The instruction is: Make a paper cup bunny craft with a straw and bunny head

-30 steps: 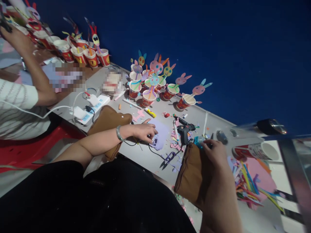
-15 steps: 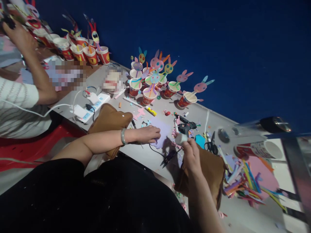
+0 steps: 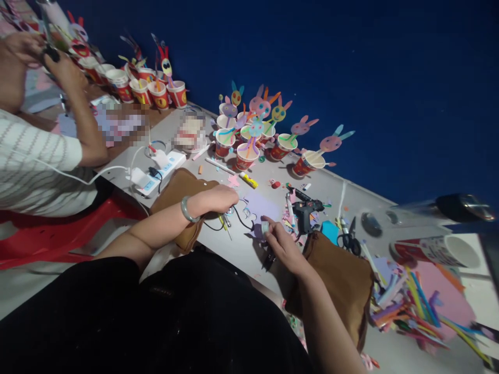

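Note:
My left hand, with a bangle at the wrist, is closed above the table's front part. Its fingertips are hidden, so what it grips does not show. Just below it lie slim pens and a looping black cable. My right hand pinches a small pale round piece, whose kind I cannot make out, at the lower edge of a lilac paper sheet. Partly under that hand is a dark pointed tool. A black glue gun rests beyond it among paper scraps.
Red paper cups with rabbit figures stand along the wall. Scissors, brown cushions and coloured strips are at right. A power strip lies left, beside a co-worker's arm. A yellow marker lies mid-table.
My left hand has moved left off the lilac paper to the pens. My right hand has brought the pale round piece left, onto the paper's edge. The view has shifted slightly.

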The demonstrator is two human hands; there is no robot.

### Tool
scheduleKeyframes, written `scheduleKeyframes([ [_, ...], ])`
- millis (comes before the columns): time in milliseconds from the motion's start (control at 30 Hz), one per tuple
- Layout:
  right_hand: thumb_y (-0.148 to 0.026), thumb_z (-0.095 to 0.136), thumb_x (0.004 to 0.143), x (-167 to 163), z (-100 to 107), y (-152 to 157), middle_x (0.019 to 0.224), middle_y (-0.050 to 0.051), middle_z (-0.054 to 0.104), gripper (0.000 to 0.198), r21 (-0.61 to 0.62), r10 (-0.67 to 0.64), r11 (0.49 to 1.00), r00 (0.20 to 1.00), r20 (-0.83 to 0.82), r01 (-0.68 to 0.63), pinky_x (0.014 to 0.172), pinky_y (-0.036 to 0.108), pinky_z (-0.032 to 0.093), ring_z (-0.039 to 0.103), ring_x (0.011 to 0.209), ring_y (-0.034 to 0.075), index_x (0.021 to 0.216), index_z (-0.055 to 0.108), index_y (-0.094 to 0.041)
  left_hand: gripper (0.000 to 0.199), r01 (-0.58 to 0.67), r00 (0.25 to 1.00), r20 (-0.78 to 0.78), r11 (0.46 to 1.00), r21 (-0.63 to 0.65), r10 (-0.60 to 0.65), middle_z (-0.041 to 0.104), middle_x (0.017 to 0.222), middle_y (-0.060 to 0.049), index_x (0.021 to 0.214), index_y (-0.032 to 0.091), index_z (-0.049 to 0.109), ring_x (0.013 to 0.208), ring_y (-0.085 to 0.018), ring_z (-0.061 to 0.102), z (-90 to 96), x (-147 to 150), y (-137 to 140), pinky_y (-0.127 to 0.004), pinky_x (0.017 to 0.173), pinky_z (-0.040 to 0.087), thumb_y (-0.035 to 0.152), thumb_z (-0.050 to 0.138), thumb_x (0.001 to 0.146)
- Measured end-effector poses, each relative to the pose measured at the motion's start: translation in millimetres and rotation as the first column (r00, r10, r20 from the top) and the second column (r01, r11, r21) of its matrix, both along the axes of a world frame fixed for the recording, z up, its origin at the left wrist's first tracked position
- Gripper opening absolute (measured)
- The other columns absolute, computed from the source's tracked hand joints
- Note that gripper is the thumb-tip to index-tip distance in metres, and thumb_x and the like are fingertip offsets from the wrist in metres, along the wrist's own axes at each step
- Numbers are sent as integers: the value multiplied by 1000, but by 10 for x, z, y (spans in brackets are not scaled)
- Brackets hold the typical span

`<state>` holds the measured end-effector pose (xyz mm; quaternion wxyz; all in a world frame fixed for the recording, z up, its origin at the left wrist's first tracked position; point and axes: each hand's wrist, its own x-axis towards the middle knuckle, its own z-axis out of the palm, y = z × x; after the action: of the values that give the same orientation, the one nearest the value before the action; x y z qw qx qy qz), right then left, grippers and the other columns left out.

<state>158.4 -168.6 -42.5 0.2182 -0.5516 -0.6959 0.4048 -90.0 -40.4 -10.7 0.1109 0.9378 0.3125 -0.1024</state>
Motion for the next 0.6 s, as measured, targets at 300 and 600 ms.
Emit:
scheduleKeyframes([
  [300, -40, 42, 96, 110, 79, -159, 142, 16, 54, 18, 8, 58, 998, 990, 132, -60, 94, 44, 48, 61, 115, 26, 92, 46, -24, 24, -42, 994, 107, 950, 311, 9, 65, 102, -17, 92, 8, 66, 101, -28, 59, 130, 7, -359, -45, 96, 39, 5, 43, 86],
  [600, -42, 41, 97, 175, 33, -184, 144, 18, 53, 20, -36, 13, 999, 998, 63, -11, 99, 45, 44, 57, 124, 25, 88, 40, -25, 44, 106, 983, 135, 984, 146, -126, 58, 132, -18, 123, 11, 59, 119, -30, 53, -134, 174, -644, -43, 102, 34, 31, 66, 84],
])
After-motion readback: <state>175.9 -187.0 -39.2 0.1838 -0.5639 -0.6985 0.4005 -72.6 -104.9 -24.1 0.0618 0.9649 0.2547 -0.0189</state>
